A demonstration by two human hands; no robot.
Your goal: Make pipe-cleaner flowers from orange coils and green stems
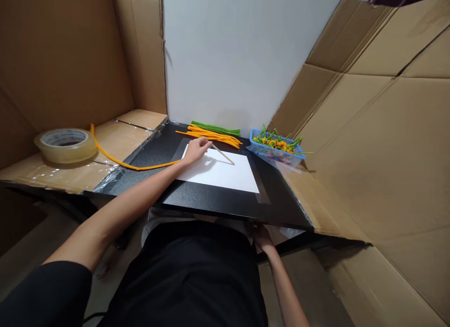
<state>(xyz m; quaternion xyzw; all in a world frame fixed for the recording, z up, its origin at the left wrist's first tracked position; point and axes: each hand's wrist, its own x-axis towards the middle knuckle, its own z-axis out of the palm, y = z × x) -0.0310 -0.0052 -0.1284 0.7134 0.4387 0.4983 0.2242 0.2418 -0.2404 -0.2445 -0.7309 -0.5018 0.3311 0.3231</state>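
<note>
My left hand (198,149) is closed in a pinch on a thin, pale wooden stick (223,155). The stick slants down to the right across a sheet of white paper (225,174). A long orange pipe cleaner (138,168) runs from beside the tape roll to my left wrist, where its end is hidden. Below the front edge of the black tabletop is my right hand (260,238), close to my lap; its fingers are mostly out of sight in shadow.
Orange pipe cleaners (214,136) and green pipe cleaners (214,127) lie in bundles behind the paper. A blue basket (276,154) holds bent green and orange pieces. On the left cardboard stands a roll of clear tape (66,153). Cardboard walls (379,144) flank the black table (197,195).
</note>
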